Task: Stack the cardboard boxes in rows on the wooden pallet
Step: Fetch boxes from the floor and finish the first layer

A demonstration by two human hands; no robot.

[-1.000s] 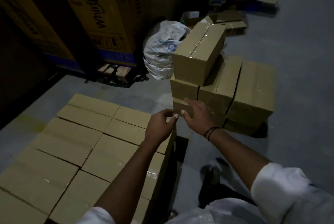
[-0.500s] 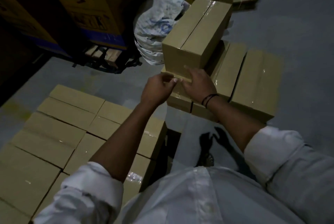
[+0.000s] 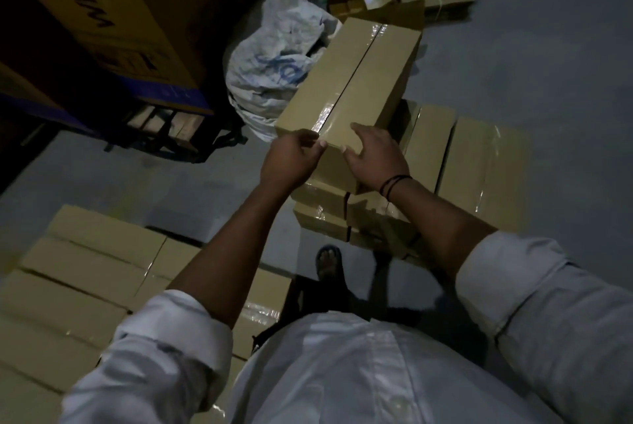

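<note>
Gripping the near end of the top box (image 3: pixel 349 81) with the left hand (image 3: pixel 291 159) curled over its left corner and the right hand (image 3: pixel 373 156) spread on the end face, hooked over the top edge. Sits askew atop the loose box pile (image 3: pixel 479 156) on the floor (image 3: pixel 513 64), apart from the rows (image 3: pixel 85 269) laid at lower left. Could tip off sideways toward the white sack (image 3: pixel 274 57) if dragged by this end alone, or land on the sandalled foot (image 3: pixel 329 261) just below. Looks a shallow hold on slick tape (image 3: pixel 325 115); likely to slip unless shifted under the base
</note>
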